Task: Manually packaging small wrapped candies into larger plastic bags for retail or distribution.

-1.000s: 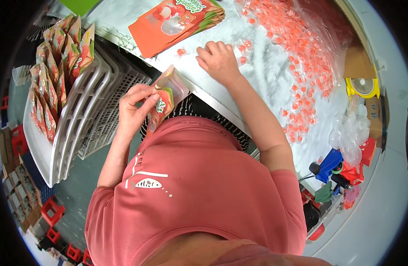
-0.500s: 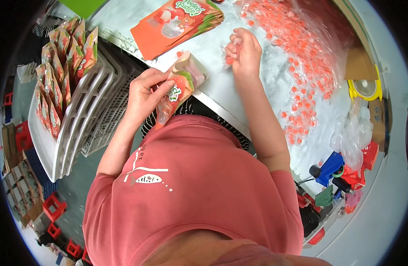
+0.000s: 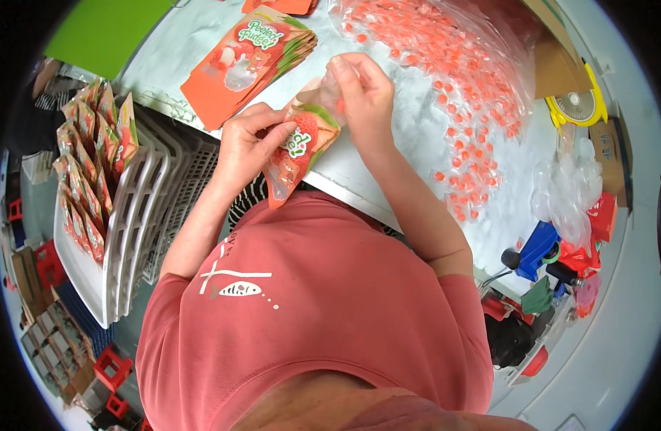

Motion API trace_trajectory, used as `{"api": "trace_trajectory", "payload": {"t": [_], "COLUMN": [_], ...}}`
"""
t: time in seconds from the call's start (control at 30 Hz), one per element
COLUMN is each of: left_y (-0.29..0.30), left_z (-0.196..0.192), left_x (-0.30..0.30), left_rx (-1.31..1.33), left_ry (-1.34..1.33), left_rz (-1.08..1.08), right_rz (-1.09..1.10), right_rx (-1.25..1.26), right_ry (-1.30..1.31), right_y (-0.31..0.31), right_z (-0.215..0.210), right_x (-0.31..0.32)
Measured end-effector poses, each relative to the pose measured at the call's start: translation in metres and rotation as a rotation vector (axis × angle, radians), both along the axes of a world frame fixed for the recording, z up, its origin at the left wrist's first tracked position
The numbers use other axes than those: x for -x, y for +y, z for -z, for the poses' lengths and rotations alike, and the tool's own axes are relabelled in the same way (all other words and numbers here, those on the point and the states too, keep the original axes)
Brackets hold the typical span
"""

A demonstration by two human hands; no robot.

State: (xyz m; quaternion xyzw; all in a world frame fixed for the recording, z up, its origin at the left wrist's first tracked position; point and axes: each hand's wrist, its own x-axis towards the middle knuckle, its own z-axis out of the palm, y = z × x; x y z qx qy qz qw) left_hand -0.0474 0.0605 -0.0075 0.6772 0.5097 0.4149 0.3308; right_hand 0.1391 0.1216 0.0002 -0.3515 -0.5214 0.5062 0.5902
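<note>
Pkg. workshop w/ candies (image 3: 481, 90), pouches (image 3: 219, 75), trays (image 3: 109, 287)

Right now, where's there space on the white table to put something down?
Bare white table shows between the right hand and the wrapped candies, and between the pouch stack and green sheet. It's crowded under the candies and on the white tray of pouches.

The left fingers (image 3: 278, 136) hide part of the red pouch (image 3: 294, 156).

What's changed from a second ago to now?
The right hand picked up clear-wrapped red pieces from the table and now holds them at the mouth of the pouch. The left hand, still gripping it, moved forward and right. The flat pouch stack stayed put.
</note>
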Motion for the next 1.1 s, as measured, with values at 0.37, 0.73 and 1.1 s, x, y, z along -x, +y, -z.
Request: {"api": "trace_trajectory", "payload": {"t": [0.37,0.73,1.1], "left_y": [0.004,0.001,-0.003], "left_z": [0.006,0.006,0.007], "left_x": [0.000,-0.002,-0.004], "left_rx": [0.037,0.018,0.037], "left_ry": [-0.012,0.099,-0.010], "left_rz": [-0.021,0.030,0.037], "right_rz": [0.080,-0.062,-0.053], "right_rx": [-0.219,-0.268,-0.308], "right_ry": [-0.332,-0.464,-0.531], "right_y": [-0.006,-0.001,-0.009], "right_z": [0.025,0.006,0.003], "right_x": [-0.010,-0.017,-0.018]}}
